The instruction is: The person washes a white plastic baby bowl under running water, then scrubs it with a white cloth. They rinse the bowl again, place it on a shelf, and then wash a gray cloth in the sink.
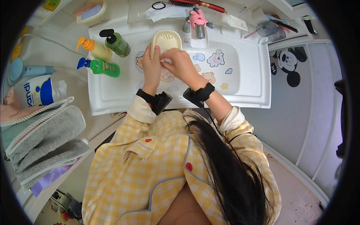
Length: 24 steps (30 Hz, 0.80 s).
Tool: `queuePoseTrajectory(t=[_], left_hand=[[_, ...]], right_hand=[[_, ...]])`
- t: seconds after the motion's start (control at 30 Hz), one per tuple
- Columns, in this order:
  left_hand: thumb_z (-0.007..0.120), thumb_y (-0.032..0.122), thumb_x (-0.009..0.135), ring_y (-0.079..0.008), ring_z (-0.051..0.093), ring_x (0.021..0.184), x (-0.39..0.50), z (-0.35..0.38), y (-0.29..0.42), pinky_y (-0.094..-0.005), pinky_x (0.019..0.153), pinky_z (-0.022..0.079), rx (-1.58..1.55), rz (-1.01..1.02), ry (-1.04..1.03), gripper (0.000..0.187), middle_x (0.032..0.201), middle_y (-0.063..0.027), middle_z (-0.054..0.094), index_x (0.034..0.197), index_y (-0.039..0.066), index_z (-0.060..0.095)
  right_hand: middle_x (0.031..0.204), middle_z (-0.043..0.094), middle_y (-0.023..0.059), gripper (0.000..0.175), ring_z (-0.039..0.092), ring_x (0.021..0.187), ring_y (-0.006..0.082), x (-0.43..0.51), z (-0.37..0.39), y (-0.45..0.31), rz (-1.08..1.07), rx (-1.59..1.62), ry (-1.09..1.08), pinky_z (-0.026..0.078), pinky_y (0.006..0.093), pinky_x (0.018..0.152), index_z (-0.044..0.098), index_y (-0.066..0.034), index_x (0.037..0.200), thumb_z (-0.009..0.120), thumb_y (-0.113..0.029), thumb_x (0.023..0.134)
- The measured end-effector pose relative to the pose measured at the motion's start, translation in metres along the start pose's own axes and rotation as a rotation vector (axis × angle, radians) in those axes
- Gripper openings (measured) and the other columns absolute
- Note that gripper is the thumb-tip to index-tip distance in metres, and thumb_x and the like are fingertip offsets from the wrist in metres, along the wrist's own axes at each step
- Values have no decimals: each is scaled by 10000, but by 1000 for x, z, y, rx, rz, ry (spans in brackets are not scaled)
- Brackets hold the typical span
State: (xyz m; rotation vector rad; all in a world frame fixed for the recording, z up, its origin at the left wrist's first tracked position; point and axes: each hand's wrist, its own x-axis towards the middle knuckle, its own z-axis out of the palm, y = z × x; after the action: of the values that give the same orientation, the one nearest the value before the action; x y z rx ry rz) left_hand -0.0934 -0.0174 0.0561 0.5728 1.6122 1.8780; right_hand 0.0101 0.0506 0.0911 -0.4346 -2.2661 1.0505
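Over the white washbasin (250, 92), my left hand (152, 66) grips a cream plastic soap dish (166, 39) with drain holes by its left side. My right hand (180, 66) is at the dish's lower right, its fingers pinched on a small white thing (168, 60), mostly hidden, perhaps a cloth or tissue. A grey faucet (200, 31) with a pink figure (197, 18) on it stands at the back of the basin, right of the dish. Cartoon stickers line the basin's floor below both hands.
Green (117, 43), yellow (97, 49) and bright green (105, 67) pump bottles stand on the basin's left side. A red hairbrush (197, 4) and a white tube (234, 22) lie on the back shelf. Cups (266, 28) hang at the right; grey towels (50, 135) hang at the left.
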Motion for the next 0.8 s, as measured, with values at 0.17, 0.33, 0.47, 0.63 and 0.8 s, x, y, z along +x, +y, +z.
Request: queuePoseTrajectory(t=[0.17, 0.33, 0.47, 0.63, 0.8], left_hand=[[513, 265, 955, -109, 527, 943, 0, 0, 6, -249, 818, 434, 12, -20, -17, 389, 1083, -77, 592, 1205, -33, 524], [505, 261, 965, -81, 532, 914, -10, 7, 5, -232, 779, 448, -28, -89, 30, 344, 1027, -34, 585, 1182, -5, 538], [506, 266, 960, -102, 518, 929, -10, -7, 16, -244, 802, 431, 25, -107, -25, 363, 1060, -63, 591, 1178, -23, 539], [499, 292, 964, -118, 530, 875, -6, 2, 14, -247, 795, 433, -37, -91, -21, 364, 989, -52, 603, 1147, -19, 554], [450, 339, 983, -97, 599, 848, 2, -5, 16, -240, 646, 506, -37, -161, 20, 365, 989, -38, 605, 1168, 33, 523]], right_hand=[[732, 632, 104, 130, 591, 757, 298, 1, -15, 0, -95, -386, -149, 477, 378, 691, 695, -54, 813, 674, -60, 684], [663, 628, 98, 104, 598, 690, 273, 3, -8, -7, 22, -169, -56, 469, 369, 679, 706, -92, 751, 691, -102, 649], [697, 627, 113, 125, 594, 688, 287, 9, -21, -4, -85, -328, -214, 461, 376, 653, 701, -73, 785, 697, -102, 663], [705, 635, 125, 121, 597, 717, 314, 25, -28, 2, -123, -494, -115, 480, 405, 680, 695, -67, 791, 688, -127, 687], [743, 638, 129, 137, 611, 760, 310, 20, -9, -10, -62, -121, -112, 486, 402, 689, 702, -77, 848, 671, -113, 720]])
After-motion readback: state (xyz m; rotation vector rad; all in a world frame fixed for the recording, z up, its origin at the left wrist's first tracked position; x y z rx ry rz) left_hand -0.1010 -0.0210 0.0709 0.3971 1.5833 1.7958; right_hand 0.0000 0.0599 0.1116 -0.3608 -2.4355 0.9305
